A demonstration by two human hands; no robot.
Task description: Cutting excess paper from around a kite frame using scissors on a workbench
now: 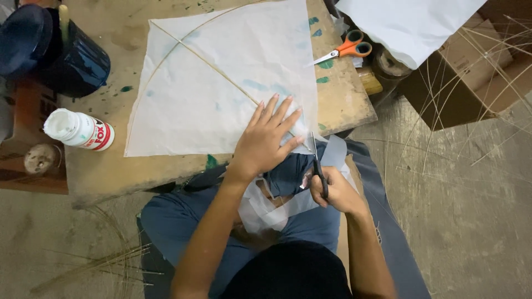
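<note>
Left hand (266, 135): spread flat, fingers splayed, pressing down on the paper (221, 77) near its near corner; it grips nothing.
Right hand (335, 191): clenched around the dark handles of the scissors (317, 160), just right of and below the left hand.
Scissors: blades point up and away from the right hand, meeting the paper's edge beside the left hand's fingertips.
Paper: thin, white, translucent sheet lying flat on the board (343, 99), beyond and under the left hand; blue-green smudges show through it.
Sticks (216, 69): one straight thin stick runs diagonally across the paper toward the left hand; a curved one arcs along the far edge.
Offcuts (260, 213): white paper scraps on the lap, below both hands.
Glue bottle (80, 130): white, lying on its side, well left of the left hand; contents hidden.
Dark pot (77, 61): far left of the hands, a stick standing in it; inside not visible.
Orange scissors (346, 49): on the board, beyond the right hand.
Box (471, 66): cardboard, far right of the right hand, thin sticks leaning across it.
</note>
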